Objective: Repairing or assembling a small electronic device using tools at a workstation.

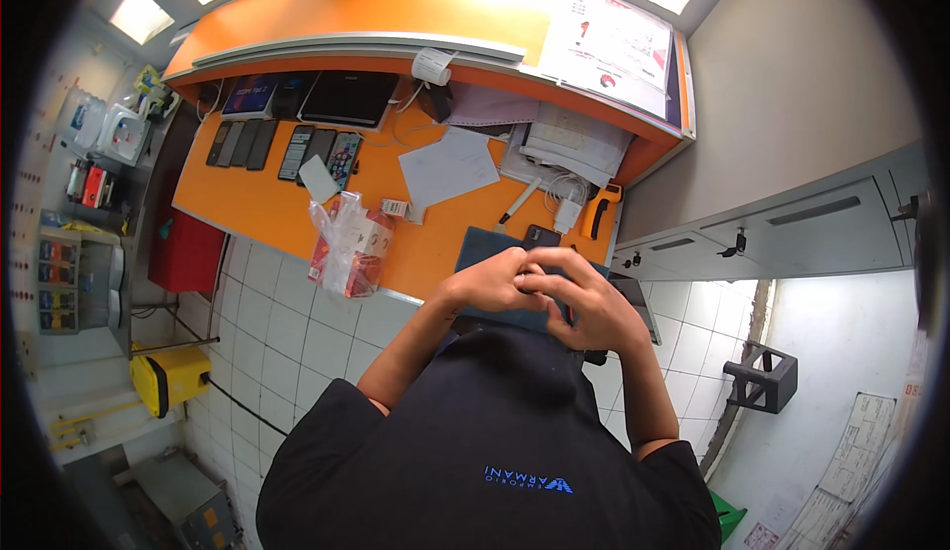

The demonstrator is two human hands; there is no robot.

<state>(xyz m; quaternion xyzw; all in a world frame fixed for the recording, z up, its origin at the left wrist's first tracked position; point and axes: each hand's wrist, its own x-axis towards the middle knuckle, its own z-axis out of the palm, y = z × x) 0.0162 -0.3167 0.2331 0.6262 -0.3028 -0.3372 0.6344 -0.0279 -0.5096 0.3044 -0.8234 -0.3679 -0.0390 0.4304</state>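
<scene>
My left hand (495, 283) and my right hand (592, 304) meet over a dark teal mat (475, 250) at the desk's front edge. The left fingers are curled in. Bent fingers of the right hand reach across and touch them, its thumb pointing down. Anything small between the fingertips is hidden. Just beyond my fingers a dark phone (541, 236) lies on the mat, partly covered. Past it lies a pen-like white and black tool (519, 200). A white charger (567, 215) with a coiled cable sits beside a yellow and black handheld device (600, 211).
A red and white box in clear plastic (353, 245) sits at the orange desk's (282, 215) front edge. Several phones (262, 144) lie at the left, near white paper (447, 168). Beyond rises an orange shelf (396, 5). A black stool (762, 377) stands on the right.
</scene>
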